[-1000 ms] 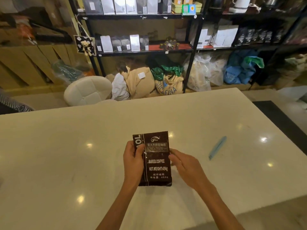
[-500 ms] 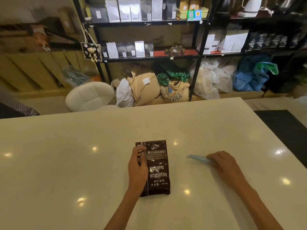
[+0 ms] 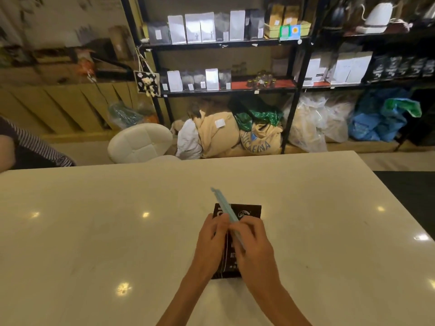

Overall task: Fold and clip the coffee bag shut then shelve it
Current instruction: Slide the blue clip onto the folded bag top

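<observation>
A dark brown coffee bag (image 3: 249, 211) lies flat on the pale table (image 3: 94, 231), its top edge pointing away from me. Both hands hover over it and hide most of its middle. My right hand (image 3: 253, 243) grips a long light-blue clip (image 3: 224, 207), which slants up and to the left above the bag's top. My left hand (image 3: 211, 236) pinches the same clip from the left side, fingers curled around it. Whether the clip's jaws are apart is too blurred to tell.
Black metal shelves (image 3: 226, 44) with rows of white, grey and black coffee bags stand beyond the table's far edge. Sacks (image 3: 261, 140) and plastic bags lie on the floor beneath. A white stool (image 3: 138, 143) stands at left, next to a person's striped sleeve (image 3: 35, 147).
My right hand picked the blue clip off the table at right and carried it over the bag. My left hand left the bag and joined on the clip.
</observation>
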`<state>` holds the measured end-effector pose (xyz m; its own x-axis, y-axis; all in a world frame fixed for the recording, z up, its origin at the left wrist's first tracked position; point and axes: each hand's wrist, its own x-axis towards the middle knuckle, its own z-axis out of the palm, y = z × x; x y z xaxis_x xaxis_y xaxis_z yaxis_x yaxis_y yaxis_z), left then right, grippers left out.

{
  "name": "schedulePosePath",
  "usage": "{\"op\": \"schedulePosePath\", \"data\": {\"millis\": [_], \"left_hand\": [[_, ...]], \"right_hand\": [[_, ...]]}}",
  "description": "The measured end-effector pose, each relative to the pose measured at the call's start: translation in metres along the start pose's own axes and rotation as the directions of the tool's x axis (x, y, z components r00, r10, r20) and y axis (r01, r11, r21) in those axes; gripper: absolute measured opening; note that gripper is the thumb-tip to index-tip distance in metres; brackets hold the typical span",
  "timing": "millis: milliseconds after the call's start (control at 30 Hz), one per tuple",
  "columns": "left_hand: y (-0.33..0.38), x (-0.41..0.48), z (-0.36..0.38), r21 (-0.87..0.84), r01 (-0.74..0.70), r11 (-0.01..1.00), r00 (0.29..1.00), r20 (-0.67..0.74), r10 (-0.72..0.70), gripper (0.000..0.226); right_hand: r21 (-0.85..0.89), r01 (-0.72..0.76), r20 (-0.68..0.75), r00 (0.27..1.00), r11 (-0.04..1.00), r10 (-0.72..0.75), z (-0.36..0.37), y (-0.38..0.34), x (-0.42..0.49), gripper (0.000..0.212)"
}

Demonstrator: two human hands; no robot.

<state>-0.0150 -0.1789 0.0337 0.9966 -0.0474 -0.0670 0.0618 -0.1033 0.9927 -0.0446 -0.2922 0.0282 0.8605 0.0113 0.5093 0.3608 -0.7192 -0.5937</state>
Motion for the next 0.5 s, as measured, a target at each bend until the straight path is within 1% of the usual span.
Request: {"op": "schedulePosePath", "data": {"millis": [33, 67, 100, 133, 200, 233, 267, 300, 333, 400, 433, 467, 500], "left_hand": [[0.001, 0.001, -0.002, -0.082, 0.032, 0.996, 0.999, 0.011, -0.031, 0.032], [0.001, 0.002, -0.005, -0.112, 0.055, 0.992, 0.998, 0.006, -0.055, 0.033], [-0.001, 0.004, -0.009, -0.11, 0.062, 0.992, 0.998, -0.012, -0.063, 0.034], [-0.004, 0.006, -0.013, -0.085, 0.053, 0.995, 0.998, -0.03, -0.056, 0.034], [-0.009, 0.01, -0.021, -0.007, 0.026, 1.0, 0.999, -0.042, -0.026, 0.033], [-0.011, 0.012, -0.024, 0.023, 0.014, 1.0, 0.999, -0.041, -0.013, 0.034], [-0.013, 0.013, -0.026, 0.048, 0.012, 0.999, 0.999, -0.042, -0.01, 0.036], [-0.014, 0.014, -0.028, 0.064, 0.017, 0.998, 0.999, -0.039, -0.015, 0.037], [-0.014, 0.014, -0.03, 0.058, 0.022, 0.998, 0.999, -0.027, -0.02, 0.038], [-0.015, 0.012, -0.031, 0.025, 0.014, 1.0, 1.0, 0.025, -0.014, 0.039], [-0.016, 0.01, -0.029, 0.039, -0.009, 0.999, 0.999, 0.049, 0.007, 0.038], [-0.017, 0.008, -0.028, 0.074, -0.049, 0.996, 0.997, 0.064, 0.044, 0.036], [-0.019, 0.006, -0.025, 0.118, -0.099, 0.988, 0.993, 0.075, 0.09, 0.033]], "right_hand": [[0.033, 0.008, 0.071, 0.997, 0.999, -0.011, 0.006, -0.001, -0.002, 0.028], [0.074, 0.011, 0.15, 0.988, 0.997, -0.022, 0.01, 0.0, -0.003, 0.034], [0.131, -0.006, 0.224, 0.974, 0.991, -0.023, 0.01, 0.002, -0.004, 0.039], [0.189, -0.058, 0.298, 0.955, 0.98, -0.001, 0.006, 0.003, -0.004, 0.043], [0.259, -0.159, 0.436, 0.899, 0.953, 0.032, -0.004, 0.006, -0.003, 0.042], [0.256, -0.161, 0.438, 0.898, 0.953, 0.034, -0.008, 0.008, -0.001, 0.039], [0.252, -0.14, 0.39, 0.92, 0.958, 0.032, -0.013, 0.011, 0.003, 0.035], [0.232, -0.108, 0.308, 0.951, 0.967, 0.032, -0.018, 0.015, 0.008, 0.033], [0.183, -0.071, 0.237, 0.971, 0.98, 0.026, -0.022, 0.019, 0.014, 0.033], [0.085, -0.025, 0.186, 0.983, 0.996, 0.008, -0.03, 0.026, 0.029, 0.036], [0.09, -0.078, 0.192, 0.98, 0.993, 0.06, -0.034, 0.024, 0.034, 0.037], [0.158, -0.199, 0.208, 0.964, 0.967, 0.165, -0.037, 0.02, 0.039, 0.036], [0.272, -0.335, 0.235, 0.932, 0.902, 0.276, -0.038, 0.014, 0.043, 0.032]]}}
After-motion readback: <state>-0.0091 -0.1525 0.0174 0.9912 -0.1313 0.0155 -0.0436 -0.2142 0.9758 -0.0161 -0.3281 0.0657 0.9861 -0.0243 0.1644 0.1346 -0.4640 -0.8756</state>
